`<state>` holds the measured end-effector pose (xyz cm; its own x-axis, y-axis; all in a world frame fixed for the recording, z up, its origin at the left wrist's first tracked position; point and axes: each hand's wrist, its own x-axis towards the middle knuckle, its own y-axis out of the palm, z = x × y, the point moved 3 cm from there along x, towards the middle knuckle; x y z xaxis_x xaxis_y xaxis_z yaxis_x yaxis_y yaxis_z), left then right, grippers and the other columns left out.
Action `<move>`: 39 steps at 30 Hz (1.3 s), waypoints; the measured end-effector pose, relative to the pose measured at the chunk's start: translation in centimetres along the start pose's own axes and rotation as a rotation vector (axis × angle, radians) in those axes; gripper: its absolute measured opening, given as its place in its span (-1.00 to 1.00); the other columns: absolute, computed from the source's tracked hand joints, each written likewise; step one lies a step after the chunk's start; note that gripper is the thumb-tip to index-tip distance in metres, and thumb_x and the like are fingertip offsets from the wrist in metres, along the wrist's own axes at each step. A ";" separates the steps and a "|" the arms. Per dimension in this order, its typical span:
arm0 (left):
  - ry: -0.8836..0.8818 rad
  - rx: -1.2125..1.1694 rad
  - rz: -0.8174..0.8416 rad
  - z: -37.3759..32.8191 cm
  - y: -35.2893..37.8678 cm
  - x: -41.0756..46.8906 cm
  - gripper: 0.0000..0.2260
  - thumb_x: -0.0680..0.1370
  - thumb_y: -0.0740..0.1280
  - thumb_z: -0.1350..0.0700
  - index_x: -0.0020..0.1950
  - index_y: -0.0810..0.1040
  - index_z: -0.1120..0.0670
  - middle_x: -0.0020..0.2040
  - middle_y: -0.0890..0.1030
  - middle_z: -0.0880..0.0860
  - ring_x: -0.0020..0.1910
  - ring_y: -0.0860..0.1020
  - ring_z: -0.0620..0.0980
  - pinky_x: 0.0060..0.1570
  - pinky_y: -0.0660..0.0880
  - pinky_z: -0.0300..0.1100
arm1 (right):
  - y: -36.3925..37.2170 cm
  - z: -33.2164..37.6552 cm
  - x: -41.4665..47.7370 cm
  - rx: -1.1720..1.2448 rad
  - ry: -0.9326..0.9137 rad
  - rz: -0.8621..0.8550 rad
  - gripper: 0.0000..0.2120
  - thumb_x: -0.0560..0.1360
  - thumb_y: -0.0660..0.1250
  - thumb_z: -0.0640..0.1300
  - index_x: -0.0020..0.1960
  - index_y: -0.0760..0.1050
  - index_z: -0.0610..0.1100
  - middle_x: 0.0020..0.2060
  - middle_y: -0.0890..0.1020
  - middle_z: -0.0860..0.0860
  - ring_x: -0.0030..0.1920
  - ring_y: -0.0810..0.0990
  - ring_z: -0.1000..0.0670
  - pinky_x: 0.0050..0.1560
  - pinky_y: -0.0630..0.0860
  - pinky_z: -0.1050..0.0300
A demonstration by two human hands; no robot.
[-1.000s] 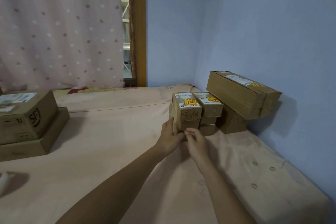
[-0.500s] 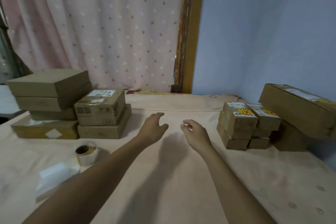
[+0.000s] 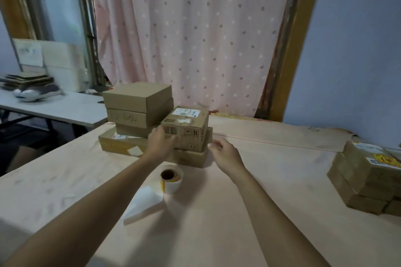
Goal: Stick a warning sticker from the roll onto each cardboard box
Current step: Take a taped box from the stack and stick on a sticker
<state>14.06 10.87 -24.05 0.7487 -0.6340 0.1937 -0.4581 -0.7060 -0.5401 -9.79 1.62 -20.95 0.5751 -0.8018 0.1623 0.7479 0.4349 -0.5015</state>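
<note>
Hands flank the brown white-labelled cardboard box (image 3: 188,128) atop its stack, probably to draw it forward for stickering. The left hand (image 3: 161,144) touches its near corner, clasp unclear; the right hand (image 3: 225,154) is loosely curled and empty. White sticker roll (image 3: 171,178) stands between the forearms.

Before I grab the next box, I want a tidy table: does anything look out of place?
Only the sticker roll: a tail of bare white backing paper trails off it, loose and creased, across the table. None of the boxes looks crushed or toppled.
</note>
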 end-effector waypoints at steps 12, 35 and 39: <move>-0.033 -0.248 0.031 -2.3 -0.7 -1.0 -0.40 0.46 0.37 -0.11 0.47 0.35 -0.05 0.39 0.49 0.00 0.37 0.45 0.04 0.37 0.43 0.16 | 4.5 -0.5 4.1 0.155 0.104 0.079 -0.37 0.46 0.32 0.18 0.51 0.34 0.14 0.34 0.58 0.18 0.34 0.53 0.07 0.41 0.46 -0.08; 0.225 -0.701 -0.077 -7.8 2.7 -7.1 -0.76 0.52 0.51 0.12 0.07 0.50 -0.02 0.04 0.61 -0.01 -0.10 0.58 -0.35 -0.15 0.48 -0.41 | -1.9 -3.2 -0.9 0.485 0.071 -0.347 -0.45 0.31 0.49 0.27 0.17 0.47 0.04 0.02 0.69 0.06 0.05 0.69 0.02 0.22 0.60 -0.18; 0.253 -0.677 -0.024 -8.9 3.0 -8.9 -0.70 0.50 0.52 0.14 0.21 0.61 -0.03 0.10 0.64 -0.07 0.00 0.58 -0.35 -0.04 0.51 -0.41 | -4.3 -4.2 -3.8 0.421 0.043 -0.357 -0.57 0.49 0.51 0.06 0.28 0.46 0.05 0.04 0.68 0.04 0.04 0.69 0.04 0.22 0.60 -0.07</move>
<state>1.75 11.60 -20.14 0.6660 -0.6115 0.4273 -0.7006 -0.7095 0.0767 -16.54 1.09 -22.95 0.2544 -0.9416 0.2205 0.9669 0.2525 -0.0372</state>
